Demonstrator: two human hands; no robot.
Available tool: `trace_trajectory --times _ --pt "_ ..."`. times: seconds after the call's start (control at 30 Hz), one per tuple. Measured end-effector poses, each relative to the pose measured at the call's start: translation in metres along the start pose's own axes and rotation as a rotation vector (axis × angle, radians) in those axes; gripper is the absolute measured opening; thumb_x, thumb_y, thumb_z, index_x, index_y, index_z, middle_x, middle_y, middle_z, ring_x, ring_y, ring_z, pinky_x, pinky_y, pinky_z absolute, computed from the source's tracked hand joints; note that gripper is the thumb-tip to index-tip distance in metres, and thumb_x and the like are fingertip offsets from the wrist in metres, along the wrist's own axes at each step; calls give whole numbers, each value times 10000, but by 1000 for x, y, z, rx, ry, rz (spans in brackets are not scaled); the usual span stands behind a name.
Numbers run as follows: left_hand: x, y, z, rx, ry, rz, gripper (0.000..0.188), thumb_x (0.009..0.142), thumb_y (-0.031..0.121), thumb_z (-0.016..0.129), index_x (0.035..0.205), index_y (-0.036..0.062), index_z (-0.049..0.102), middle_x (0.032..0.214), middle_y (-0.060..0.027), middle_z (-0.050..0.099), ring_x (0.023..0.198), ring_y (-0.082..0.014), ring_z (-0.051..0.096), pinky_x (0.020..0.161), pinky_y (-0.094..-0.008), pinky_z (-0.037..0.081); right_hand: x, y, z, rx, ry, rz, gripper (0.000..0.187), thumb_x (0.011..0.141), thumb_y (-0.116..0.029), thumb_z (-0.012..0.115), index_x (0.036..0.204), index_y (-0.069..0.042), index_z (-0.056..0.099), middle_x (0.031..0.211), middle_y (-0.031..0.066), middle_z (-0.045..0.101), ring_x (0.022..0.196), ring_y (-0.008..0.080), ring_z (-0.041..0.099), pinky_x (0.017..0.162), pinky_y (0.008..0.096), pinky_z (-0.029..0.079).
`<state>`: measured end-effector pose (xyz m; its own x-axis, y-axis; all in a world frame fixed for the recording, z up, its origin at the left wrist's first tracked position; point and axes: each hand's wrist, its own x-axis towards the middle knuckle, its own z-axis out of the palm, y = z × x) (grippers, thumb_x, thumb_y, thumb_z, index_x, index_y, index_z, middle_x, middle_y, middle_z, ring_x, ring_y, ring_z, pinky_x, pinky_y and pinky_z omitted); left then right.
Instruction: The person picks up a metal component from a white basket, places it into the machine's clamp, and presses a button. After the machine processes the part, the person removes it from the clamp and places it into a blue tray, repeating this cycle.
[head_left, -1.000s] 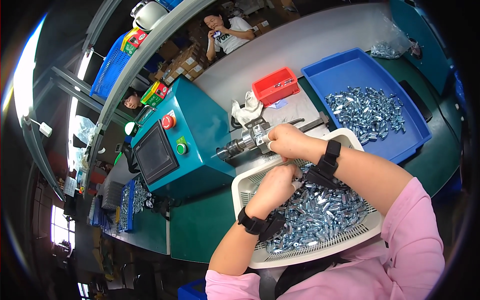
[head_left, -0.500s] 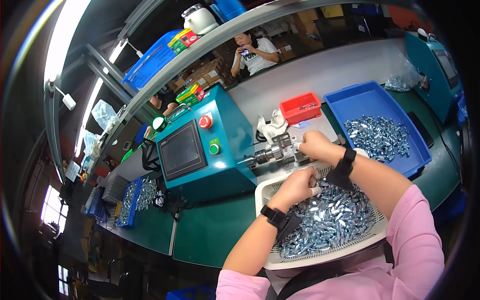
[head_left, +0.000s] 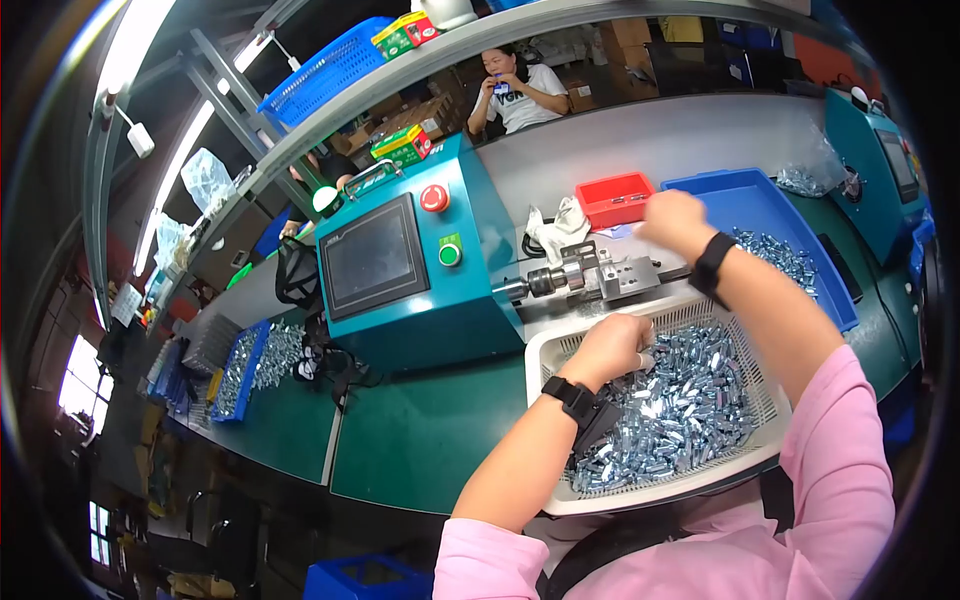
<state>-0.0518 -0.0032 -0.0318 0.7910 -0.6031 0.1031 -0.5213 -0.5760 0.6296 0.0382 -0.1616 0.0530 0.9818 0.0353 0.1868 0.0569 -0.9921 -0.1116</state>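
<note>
My left hand [head_left: 612, 352] is over the left side of a cream plastic basket [head_left: 540, 370], its fingers curled together just above a heap of small shiny metal parts [head_left: 680, 410]. Whatever the fingers hold is hidden. My right hand [head_left: 676, 222] is raised beside the red bin, above the near left edge of the blue tray [head_left: 730, 190]; it is smeared by motion and its fingertips cannot be made out. Left of it is a metal fixture block [head_left: 630, 278], facing the chuck [head_left: 545, 282] of a teal machine [head_left: 470, 260]. No part shows clearly in the fixture.
More metal parts [head_left: 780, 262] lie in the blue tray. A red bin [head_left: 612, 200] and a white cloth [head_left: 560, 230] are behind the fixture. The machine carries a screen [head_left: 375, 258] and a red stop button [head_left: 434, 198]. Across the partition sits another person [head_left: 520, 95]. A shelf rail crosses above.
My right hand has left the fixture, moving up and right toward the red bin and blue tray. My left hand stays over the basket. The whole view has shifted slightly.
</note>
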Motion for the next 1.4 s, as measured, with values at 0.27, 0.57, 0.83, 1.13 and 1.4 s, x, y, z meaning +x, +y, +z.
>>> trace_trajectory --times 0.27,0.57,0.83,1.13,1.4 --pt "0 -4 1 60 -4 89 253 590 133 769 772 28 627 686 -107 624 638 -264 606 595 -349 467 -6 98 14 -253 -225 218 358 719 -340 666 915 -41 682 972 155 657 909 312 633 763 374 516" --pt "2 7 -3 124 -42 25 238 641 118 734 849 31 655 686 -124 625 652 -279 608 612 -367 469 -4 -8 25 519 31 -7 279 747 -280 622 819 -14 669 774 206 640 765 339 634 701 408 497" --pt "7 15 -21 233 128 159 173 713 55 631 883 36 658 847 -164 604 813 -328 578 729 -394 456 -9 2 60 895 34 24 204 719 -181 578 842 -47 670 804 193 643 808 332 626 734 403 489" --pt "49 -10 -64 603 423 -77 181 692 172 705 851 88 681 758 -75 624 831 -265 533 775 -395 380 -6 0 57 927 99 -4 200 706 -163 572 841 -48 661 837 186 645 847 328 622 743 412 491" --pt "57 -10 -64 632 316 -237 180 704 214 710 853 117 687 806 -64 642 896 -222 530 849 -413 320 -12 -1 52 918 55 -37 187 693 -164 585 802 -27 649 804 170 647 809 335 629 718 416 497"
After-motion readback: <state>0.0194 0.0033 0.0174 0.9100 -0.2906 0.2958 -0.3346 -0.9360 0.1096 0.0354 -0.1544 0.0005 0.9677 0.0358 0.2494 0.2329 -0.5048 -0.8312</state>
